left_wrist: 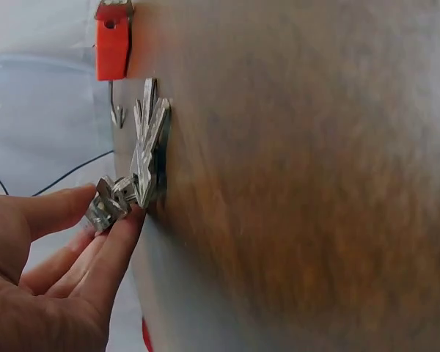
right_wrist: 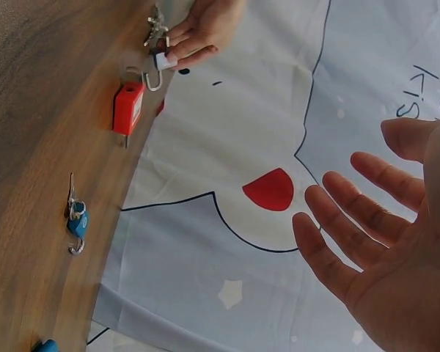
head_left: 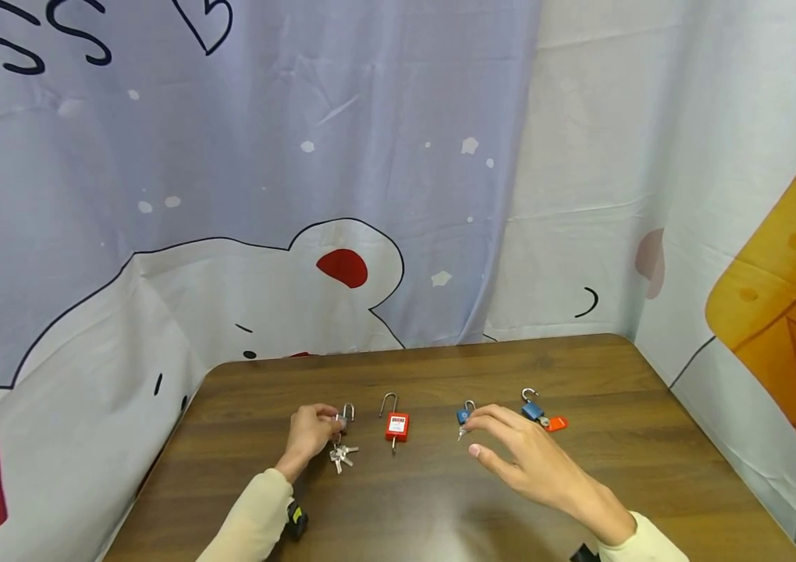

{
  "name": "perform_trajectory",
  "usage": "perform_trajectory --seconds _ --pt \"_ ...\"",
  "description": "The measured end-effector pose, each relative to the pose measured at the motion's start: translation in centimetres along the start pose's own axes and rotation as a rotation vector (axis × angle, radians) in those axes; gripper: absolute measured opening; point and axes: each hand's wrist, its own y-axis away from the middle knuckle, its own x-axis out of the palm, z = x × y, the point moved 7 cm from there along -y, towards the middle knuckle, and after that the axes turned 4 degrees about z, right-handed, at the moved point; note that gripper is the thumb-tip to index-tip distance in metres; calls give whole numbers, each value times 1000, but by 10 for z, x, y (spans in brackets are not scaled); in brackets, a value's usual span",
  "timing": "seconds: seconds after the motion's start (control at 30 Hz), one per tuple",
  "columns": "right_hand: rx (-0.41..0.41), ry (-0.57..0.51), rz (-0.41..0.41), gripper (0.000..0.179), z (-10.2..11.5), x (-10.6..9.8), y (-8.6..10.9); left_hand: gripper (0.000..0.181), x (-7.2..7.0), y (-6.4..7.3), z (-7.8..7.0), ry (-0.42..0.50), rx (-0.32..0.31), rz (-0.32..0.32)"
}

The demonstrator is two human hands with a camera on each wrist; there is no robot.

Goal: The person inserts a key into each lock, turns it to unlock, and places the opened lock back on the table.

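My left hand pinches a silver padlock between thumb and fingers at the left of the table. Its shackle stands open, pointing away. A bunch of keys hangs off the lock's near end in the left wrist view. Close to the right of it lies a red padlock with a white label, a long open shackle and a key in its base. My right hand hovers over the table with fingers loosely spread and nothing in them. Just beyond its fingertips is a small blue padlock with a key in it.
Farther right lies another blue padlock, its shackle open, with an orange tag beside it. All rest on a brown wooden table. A printed curtain hangs behind the table's far edge and along its right side.
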Motion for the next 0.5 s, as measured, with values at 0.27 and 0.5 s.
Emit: perform_trajectory --seconds 0.27,0.5 --pt "-4 -8 5 27 -1 2 0 23 -9 -2 4 -144 22 -23" --pt "-11 0 -21 29 -2 1 0 25 -18 -5 8 -229 6 -43"
